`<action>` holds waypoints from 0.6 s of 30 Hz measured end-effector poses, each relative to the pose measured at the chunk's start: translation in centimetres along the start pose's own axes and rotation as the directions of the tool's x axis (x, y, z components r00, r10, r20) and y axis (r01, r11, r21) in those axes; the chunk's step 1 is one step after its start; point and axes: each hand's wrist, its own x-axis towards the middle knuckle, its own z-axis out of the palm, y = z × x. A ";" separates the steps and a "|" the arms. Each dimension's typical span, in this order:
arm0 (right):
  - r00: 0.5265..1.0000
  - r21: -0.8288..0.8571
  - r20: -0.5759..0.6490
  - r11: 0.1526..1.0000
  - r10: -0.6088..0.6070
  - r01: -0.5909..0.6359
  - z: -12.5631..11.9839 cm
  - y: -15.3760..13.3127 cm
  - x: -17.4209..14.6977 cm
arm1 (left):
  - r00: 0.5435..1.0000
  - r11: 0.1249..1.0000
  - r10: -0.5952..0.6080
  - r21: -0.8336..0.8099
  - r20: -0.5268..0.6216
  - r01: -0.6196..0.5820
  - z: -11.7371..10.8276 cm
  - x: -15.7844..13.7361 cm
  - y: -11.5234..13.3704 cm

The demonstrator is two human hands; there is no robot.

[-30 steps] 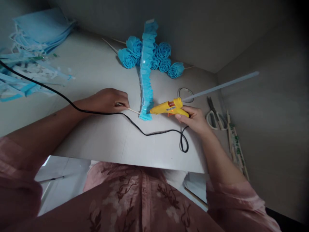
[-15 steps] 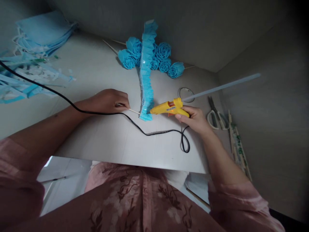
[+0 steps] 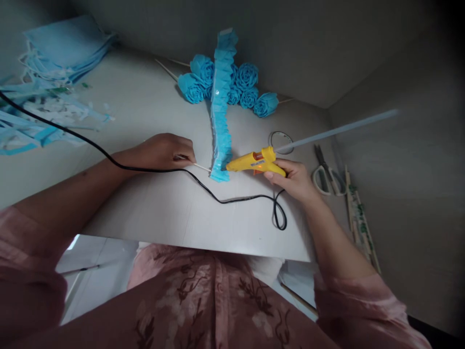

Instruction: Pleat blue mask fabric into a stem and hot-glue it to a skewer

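Observation:
My left hand (image 3: pixel 170 151) pinches a thin pale stick (image 3: pixel 202 167), whose tip meets the near end of a pleated blue strip (image 3: pixel 220 123). The strip runs away from me across the table, its far end over a group of blue fabric roses (image 3: pixel 247 76). Closed around the handle of a yellow hot glue gun (image 3: pixel 250 161) is my right hand (image 3: pixel 294 179). The gun's nozzle is at the strip's near end, close to the stick's tip; I cannot tell whether it touches. A long clear glue stick (image 3: pixel 341 130) sticks out of the gun's back.
A black cord (image 3: pixel 145 169) crosses over my left forearm and the table. Folded blue masks (image 3: pixel 67 43) and cut scraps (image 3: pixel 47 114) lie at left. Towards the right are a tape roll (image 3: pixel 282 142), scissors (image 3: pixel 327 174) and a bundle of sticks (image 3: pixel 359 218) beside the wall.
Hardly anything differs. The view has shifted very slightly, and both hands keep the same hold, with the nozzle still at the strip's near end.

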 end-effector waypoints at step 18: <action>1.000 0.000 0.012 1.000 0.008 -0.008 0.0 -0.1 0.1 | 1.000 1.000 -0.016 0.011 0.010 0.016 0.0 0.0 -0.1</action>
